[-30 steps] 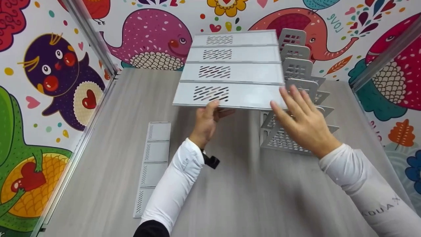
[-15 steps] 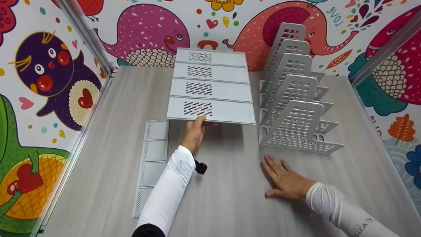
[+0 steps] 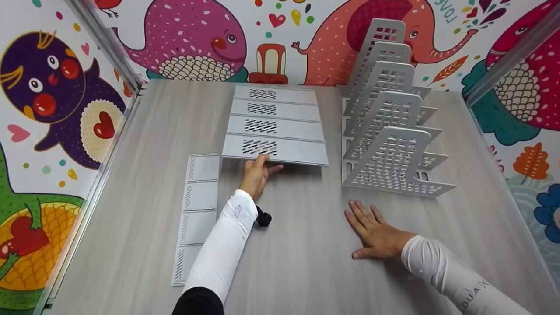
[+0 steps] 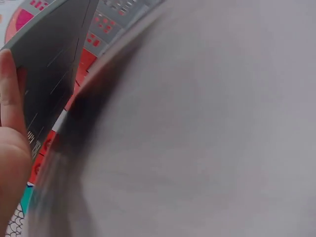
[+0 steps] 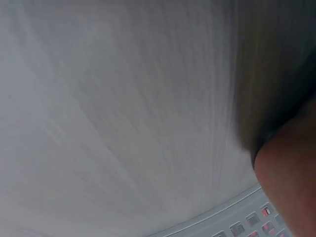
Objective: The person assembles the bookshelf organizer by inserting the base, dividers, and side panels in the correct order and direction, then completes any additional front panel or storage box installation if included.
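A flat light-grey panel [image 3: 302, 151] with several ribbed sections and slanted slots lies over the back middle of the table. My left hand [image 3: 257, 174] grips its near edge, thumb on top and fingers beneath. In the left wrist view the panel's dark underside [image 4: 49, 59] tilts up from the table, my fingers against it. My right hand [image 3: 374, 234] rests palm down on the table with its fingers spread, just in front of a grey perforated file rack [image 3: 385, 162]. The rack's lower edge [image 5: 237, 224] shows at the bottom of the right wrist view.
A narrow grey slotted panel [image 3: 203, 197] lies on the table left of my left forearm. The grey wood-grain table [image 3: 297, 253] ends at a cartoon-printed back wall [image 3: 192, 39]. Metal posts stand at both back corners.
The panel has come down and left, away from the rack toward the tabletop, in my left hand. My right hand has left the panel's right edge and lowered onto the table.
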Motion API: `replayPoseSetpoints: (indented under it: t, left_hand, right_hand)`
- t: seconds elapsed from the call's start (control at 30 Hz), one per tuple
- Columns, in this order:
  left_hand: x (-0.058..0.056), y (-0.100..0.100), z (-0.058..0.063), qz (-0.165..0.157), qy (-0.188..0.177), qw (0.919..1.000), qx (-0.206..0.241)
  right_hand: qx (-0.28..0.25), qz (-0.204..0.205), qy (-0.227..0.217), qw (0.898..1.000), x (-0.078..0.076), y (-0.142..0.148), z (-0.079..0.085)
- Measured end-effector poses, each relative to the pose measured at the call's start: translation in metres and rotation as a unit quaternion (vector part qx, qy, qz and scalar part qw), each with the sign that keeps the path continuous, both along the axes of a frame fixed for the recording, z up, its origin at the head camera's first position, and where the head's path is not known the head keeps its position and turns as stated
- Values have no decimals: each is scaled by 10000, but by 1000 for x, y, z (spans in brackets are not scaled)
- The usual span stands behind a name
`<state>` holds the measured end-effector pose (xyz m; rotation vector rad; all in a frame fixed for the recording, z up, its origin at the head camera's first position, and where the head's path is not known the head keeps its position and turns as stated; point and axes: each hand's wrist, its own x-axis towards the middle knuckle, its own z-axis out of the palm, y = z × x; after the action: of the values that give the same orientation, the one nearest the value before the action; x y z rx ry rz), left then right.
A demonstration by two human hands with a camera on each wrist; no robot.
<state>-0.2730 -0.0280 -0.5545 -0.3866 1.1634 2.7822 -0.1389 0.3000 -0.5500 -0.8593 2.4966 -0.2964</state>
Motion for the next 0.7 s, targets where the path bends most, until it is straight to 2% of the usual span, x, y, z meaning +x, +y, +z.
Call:
replayPoseSetpoints:
  t: [0.1,0.23,0.3,0.4,0.53,0.6,0.7]
  left_hand:
    - [-5,-1,-6,-48,-232,9996,143]
    - [-9,-2,-10,-75,-808,9964,248]
    - [-10,-3,-9,-188,-1147,9932,101]
    - [-10,-6,-2,-743,-1757,9812,-294]
    - [-9,-11,6,-1583,-2320,9559,-860]
    - [-8,-14,7,-1730,-2376,9513,-929]
    - [-5,-17,5,-1743,-2382,9511,-906]
  right_hand:
    - [10,-8,-27,10000,-1,0,-1]
    - [-58,-66,-92,9999,-2,2,-1]
    - [-110,-91,-75,9999,-1,3,-1]
    - [-163,-99,-10,9998,0,5,-1]
    - [-290,-70,77,9995,2,6,-4]
    - [-340,-80,66,9994,3,6,-5]
    - [-326,-89,16,9994,2,4,-5]
